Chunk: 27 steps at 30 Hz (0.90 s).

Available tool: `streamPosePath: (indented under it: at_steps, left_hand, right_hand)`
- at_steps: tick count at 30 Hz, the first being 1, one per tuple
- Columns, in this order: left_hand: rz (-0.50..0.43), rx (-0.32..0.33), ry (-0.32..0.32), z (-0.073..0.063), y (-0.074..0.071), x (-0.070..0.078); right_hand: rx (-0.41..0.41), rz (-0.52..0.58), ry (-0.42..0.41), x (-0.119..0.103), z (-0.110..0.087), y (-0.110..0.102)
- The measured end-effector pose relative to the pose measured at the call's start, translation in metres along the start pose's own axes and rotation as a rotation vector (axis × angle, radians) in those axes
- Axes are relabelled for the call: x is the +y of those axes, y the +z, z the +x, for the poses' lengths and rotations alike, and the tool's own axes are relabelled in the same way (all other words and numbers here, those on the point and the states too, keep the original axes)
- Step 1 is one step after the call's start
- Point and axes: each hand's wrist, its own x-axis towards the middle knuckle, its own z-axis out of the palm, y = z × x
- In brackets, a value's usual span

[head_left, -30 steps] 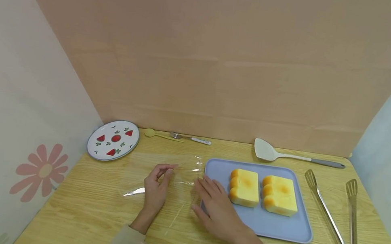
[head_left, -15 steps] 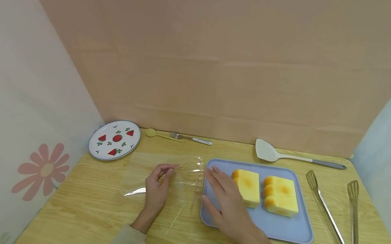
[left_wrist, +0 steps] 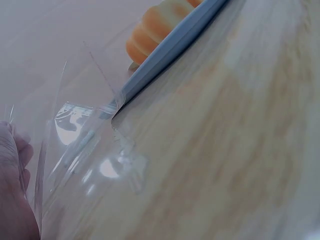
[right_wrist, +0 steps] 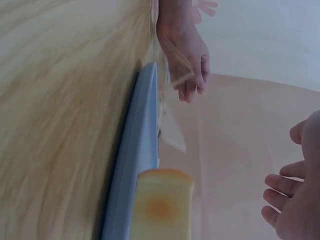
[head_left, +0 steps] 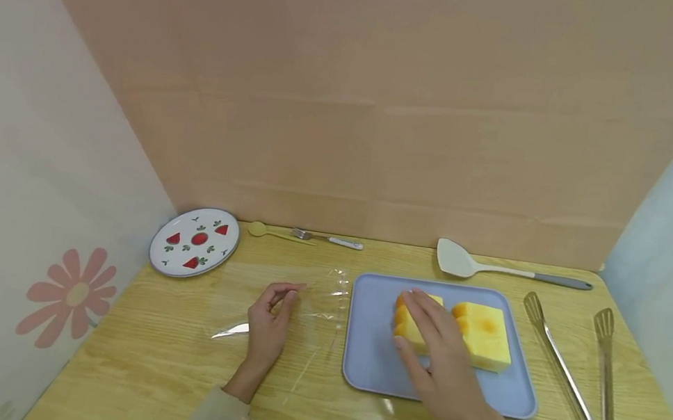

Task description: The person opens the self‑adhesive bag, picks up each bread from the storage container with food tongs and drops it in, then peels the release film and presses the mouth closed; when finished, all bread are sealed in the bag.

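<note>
Two yellow cake slabs sit side by side on a blue tray (head_left: 366, 375), right of centre on the wooden table (head_left: 167, 357). Right hand (head_left: 441, 352) is over the left cake (head_left: 404, 323), fingers spread and mostly straight, thumb down at its near-left side; not curled round it, and actual contact can't be told from the head view, while the right wrist view shows the fingers apart from the cake. Right cake (head_left: 485, 337) untouched, just beside the first, maybe touching.

Left hand (head_left: 268, 324) pinches the edge of a clear plastic bag (head_left: 325, 300) between thumb and fingertips; bag lies flat on the table just left of the tray, its far-right corner at the tray rim.

Handling, as a judgement: cake looks soft, spongy, light, easy to dent or tear, browned lobed left edge probably a bit firmer. Best taken by the two long sides with a wide, gentle pinch, or supported from below. Bag is thin, limp, slippery, will crumple or cling.

Room: tray rim is low, a small step between cake and bag. Open table near and left of the bag. Strawberry plate (head_left: 195, 242) far left, spoon (head_left: 271, 231) and fork (head_left: 326, 239) along the far edge, spatula (head_left: 506, 269) far of the tray, tongs (head_left: 575, 372) to the right, all well apart from the hands
</note>
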Motion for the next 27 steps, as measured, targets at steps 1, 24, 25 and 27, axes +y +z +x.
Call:
streamPosePath:
  at_steps: [1,24,25,27]
  left_hand:
    - [-0.004,-0.002,-0.001,0.0,0.0,0.0]
    - [-0.019,-0.013,0.021,0.0,-0.001,-0.001]
    - [-0.019,-0.013,0.021,0.0,-0.001,-0.001]
    - [-0.013,-0.012,0.021,0.0,-0.001,-0.001]
  right_hand:
    - [0.006,-0.004,0.011,0.001,-0.001,-0.004]
    - [0.441,-0.092,0.056,0.043,-0.039,-0.071]
    - [0.454,-0.104,0.077,0.044,-0.042,-0.075]
    - [0.473,-0.123,0.111,0.047,-0.047,-0.081]
